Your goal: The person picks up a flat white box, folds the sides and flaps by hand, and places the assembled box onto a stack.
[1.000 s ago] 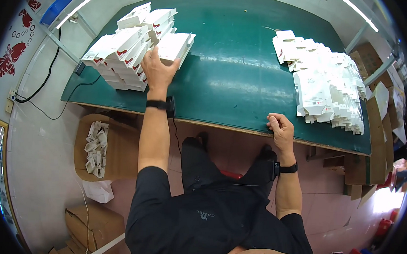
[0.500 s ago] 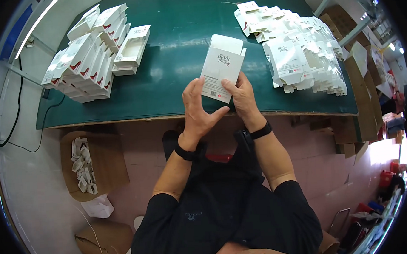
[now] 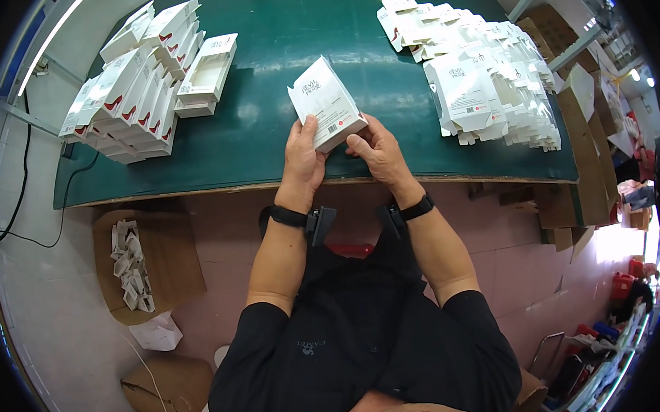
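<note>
A small white carton [image 3: 326, 105] with dark print and a barcode is held tilted over the green table, its body opened out into a box shape. My left hand [image 3: 303, 161] grips its lower left side, thumb on the printed face and fingers hidden behind. My right hand [image 3: 381, 157] is closed at the lower right corner, fingers against the carton's side and thumb bent near its bottom edge. To the right lies a spread of flattened white cartons [image 3: 470, 94]. At the left stand stacked, formed white boxes [image 3: 118, 86] with red marks.
The green table's [image 3: 268, 161] front edge runs just beyond my wrists. Below at the left, a cardboard box [image 3: 176, 266] holds several white pieces. Another cardboard box [image 3: 168, 386] sits lower down. Brown cartons [image 3: 592, 147] stand past the table's right end.
The carton has gone from flat-looking to a box with depth, tilting left. My left hand has closed on its lower left side; my right hand has shifted to its lower corner.
</note>
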Demonstrator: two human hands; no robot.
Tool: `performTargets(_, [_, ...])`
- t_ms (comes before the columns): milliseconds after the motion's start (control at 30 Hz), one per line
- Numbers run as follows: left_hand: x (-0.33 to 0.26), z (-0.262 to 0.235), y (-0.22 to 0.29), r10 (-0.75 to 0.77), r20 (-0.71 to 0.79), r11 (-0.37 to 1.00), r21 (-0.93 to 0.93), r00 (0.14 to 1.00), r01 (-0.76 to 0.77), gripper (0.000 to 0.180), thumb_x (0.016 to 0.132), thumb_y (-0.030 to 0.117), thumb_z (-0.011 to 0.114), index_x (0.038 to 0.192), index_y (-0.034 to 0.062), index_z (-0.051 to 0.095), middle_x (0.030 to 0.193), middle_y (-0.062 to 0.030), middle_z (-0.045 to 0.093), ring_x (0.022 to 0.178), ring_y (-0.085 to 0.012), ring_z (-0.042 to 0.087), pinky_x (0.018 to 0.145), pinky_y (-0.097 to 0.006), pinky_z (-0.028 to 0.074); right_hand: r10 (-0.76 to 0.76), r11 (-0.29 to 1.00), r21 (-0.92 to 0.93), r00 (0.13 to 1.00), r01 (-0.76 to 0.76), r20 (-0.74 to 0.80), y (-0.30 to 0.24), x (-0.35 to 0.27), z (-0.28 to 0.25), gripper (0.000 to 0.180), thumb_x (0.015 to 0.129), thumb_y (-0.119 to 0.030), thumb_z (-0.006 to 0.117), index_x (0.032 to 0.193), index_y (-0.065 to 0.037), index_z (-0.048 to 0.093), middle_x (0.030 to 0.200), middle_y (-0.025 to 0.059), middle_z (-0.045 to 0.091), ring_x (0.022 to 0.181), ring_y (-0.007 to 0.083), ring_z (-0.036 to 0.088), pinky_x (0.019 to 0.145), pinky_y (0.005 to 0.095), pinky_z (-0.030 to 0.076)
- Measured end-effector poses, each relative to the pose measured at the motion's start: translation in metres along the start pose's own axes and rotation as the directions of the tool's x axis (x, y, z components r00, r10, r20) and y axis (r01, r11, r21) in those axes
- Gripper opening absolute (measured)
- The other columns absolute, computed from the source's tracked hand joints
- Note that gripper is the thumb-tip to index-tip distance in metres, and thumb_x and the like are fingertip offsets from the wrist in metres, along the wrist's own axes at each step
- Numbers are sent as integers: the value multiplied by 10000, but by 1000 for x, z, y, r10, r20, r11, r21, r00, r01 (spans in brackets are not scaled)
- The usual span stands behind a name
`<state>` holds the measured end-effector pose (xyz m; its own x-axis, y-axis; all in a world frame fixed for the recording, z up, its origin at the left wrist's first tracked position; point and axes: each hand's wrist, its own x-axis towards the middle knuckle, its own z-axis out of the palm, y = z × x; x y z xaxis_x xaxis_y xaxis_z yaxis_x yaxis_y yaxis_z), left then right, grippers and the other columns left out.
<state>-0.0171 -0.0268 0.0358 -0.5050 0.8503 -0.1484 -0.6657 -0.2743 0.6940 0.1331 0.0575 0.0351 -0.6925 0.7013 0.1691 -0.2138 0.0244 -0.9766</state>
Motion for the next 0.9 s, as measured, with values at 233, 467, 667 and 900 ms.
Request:
performTargets(233, [3,-3,-1,-41,24,999,-25,999,41,408,1093,330,534,1369,31,510,1245,-98,660,1112,-215,675,936,-389,562,27,999,-34,999,-27,-19,-2,-1,2,425,980,-190,750,1328,12,612,1075,52,715,932,106,654,820,272,544])
performTargets(467, [0,0,-2,-44,40,999,6,998,44,411,1096,337,526,1369,30,518,1257,-101,663,1103,-203,680,919,-382,568,6,994,-108,998,-13,-60,-5,-2,5,347,974,-177,756,1249,16,666,1054,56,743,935,103,666,834,279,545])
performTargets(667, [-1,-1,-3,-44,67,997,61,997,40,442,1111,330,480,1423,19,508,1312,-114,657,1171,-223,669,959,-387,566,-42,992,-123,996,32,-81,-3,-2,6,313,981,-167,743,1227,16,678,1052,58,753,937,100,669,825,274,545])
performTargets(900, [-6,5,-6,33,123,989,141,992,-51,453,1113,345,479,1434,26,494,1307,-109,649,1170,-219,667,944,-378,578,9,988,-151,992,-27,-123,5,1,0,267,997,-117,702,1228,14,681,1009,27,724,852,73,627,743,241,526])
